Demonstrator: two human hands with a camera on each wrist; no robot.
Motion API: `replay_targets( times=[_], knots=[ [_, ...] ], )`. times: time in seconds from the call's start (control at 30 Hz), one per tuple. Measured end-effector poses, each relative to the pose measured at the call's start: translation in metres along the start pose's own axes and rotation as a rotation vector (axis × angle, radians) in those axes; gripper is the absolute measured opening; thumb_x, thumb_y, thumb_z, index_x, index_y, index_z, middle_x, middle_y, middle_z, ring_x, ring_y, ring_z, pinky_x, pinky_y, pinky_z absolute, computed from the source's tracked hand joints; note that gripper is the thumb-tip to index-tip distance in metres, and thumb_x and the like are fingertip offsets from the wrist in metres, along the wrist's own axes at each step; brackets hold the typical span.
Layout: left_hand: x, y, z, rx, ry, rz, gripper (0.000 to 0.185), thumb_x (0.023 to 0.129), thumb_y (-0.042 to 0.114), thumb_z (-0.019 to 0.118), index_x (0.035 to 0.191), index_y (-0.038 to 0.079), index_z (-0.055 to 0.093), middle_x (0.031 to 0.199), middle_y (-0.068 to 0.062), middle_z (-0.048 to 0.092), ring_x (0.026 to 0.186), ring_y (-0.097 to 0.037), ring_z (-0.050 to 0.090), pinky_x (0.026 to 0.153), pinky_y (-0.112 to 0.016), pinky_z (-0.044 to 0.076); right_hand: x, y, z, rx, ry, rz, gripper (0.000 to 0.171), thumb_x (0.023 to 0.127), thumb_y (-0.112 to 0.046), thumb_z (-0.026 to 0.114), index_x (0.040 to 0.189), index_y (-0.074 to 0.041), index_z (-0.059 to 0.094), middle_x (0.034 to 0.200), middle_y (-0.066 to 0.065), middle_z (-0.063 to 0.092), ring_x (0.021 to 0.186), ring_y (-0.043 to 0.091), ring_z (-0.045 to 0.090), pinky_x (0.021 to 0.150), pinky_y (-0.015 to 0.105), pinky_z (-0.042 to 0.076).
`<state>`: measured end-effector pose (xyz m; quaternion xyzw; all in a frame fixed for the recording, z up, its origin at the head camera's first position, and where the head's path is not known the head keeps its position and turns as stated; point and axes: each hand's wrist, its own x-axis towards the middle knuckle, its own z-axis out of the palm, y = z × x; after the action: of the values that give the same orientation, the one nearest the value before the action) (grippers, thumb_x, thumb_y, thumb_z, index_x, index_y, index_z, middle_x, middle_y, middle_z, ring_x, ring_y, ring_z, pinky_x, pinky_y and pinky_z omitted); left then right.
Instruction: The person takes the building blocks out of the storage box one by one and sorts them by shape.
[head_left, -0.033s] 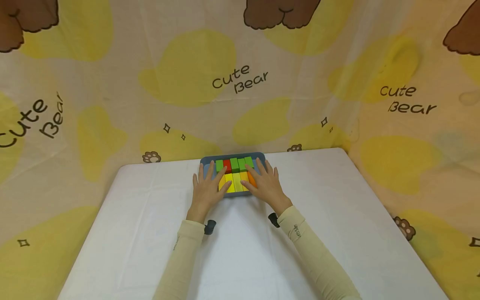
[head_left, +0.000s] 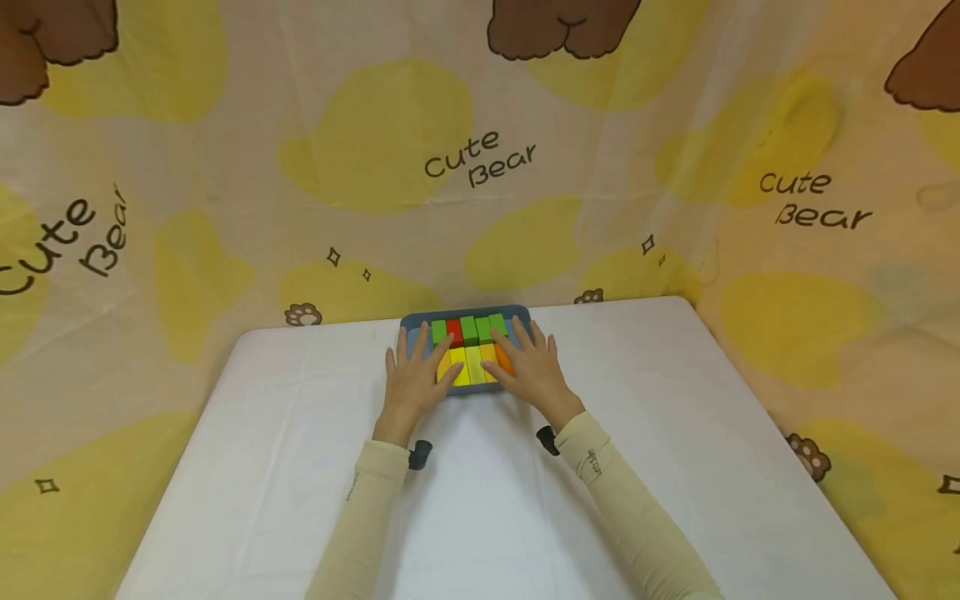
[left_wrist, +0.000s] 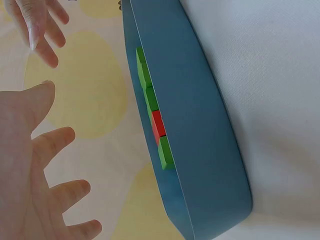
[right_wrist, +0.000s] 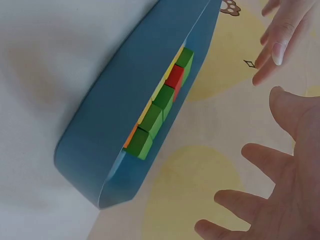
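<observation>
A blue-grey tray point(head_left: 417, 320) stands at the far edge of the table with blocks in two rows. In the back row are several green blocks point(head_left: 468, 330) and one red block point(head_left: 454, 330); the front row has yellow blocks point(head_left: 474, 367) and orange blocks point(head_left: 505, 358). My left hand point(head_left: 415, 385) hovers over the tray's left part with fingers spread, holding nothing. Over the right part is my right hand point(head_left: 536, 372), likewise spread and holding nothing. Both wrist views show the fingers held above the tray wall point(left_wrist: 185, 100), apart from the blocks. The hands hide the tray's front corners.
A white cloth covers the table point(head_left: 480, 500). Behind it and along its sides hangs a beige and yellow printed curtain point(head_left: 375, 142). Black wrist straps point(head_left: 421, 454) show at both cuffs.
</observation>
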<state>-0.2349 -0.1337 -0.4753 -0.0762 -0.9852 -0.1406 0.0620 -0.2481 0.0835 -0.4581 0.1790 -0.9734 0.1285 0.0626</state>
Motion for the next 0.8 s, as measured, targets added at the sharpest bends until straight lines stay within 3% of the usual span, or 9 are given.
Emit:
replay_targets(
  times=[0.37,0.6,0.8],
  knots=[
    [-0.004,-0.003,-0.003,-0.02,-0.014,0.006,0.061,0.097,0.059,0.044,0.152,0.032,0.037,0.165,-0.014,0.014,0.15,-0.047,0.003,0.116,-0.072,0.012,-0.001,-0.001,-0.004,0.01,-0.001,0.01,0.064,0.096,-0.059,0.049,0.15,-0.026,0.042,0.16,0.02,0.027,0.146,0.048,0.023,0.113,0.071,0.024],
    [-0.018,-0.03,0.004,-0.071,-0.021,0.062,0.057,0.096,0.048,0.058,0.147,0.026,0.047,0.161,-0.017,0.024,0.149,-0.047,0.014,0.113,-0.071,0.022,0.001,-0.001,-0.002,0.066,0.008,0.022,0.06,0.097,-0.051,0.054,0.149,-0.023,0.043,0.158,0.021,0.03,0.146,0.046,0.024,0.115,0.069,0.023],
    [-0.03,-0.053,0.013,-0.072,-0.059,0.089,0.054,0.096,0.041,0.06,0.145,0.021,0.05,0.161,-0.015,0.025,0.149,-0.039,0.021,0.115,-0.067,0.025,-0.001,0.002,0.0,0.084,0.01,0.023,0.058,0.098,-0.048,0.055,0.148,-0.022,0.044,0.157,0.022,0.031,0.145,0.047,0.025,0.115,0.069,0.023]
  ],
)
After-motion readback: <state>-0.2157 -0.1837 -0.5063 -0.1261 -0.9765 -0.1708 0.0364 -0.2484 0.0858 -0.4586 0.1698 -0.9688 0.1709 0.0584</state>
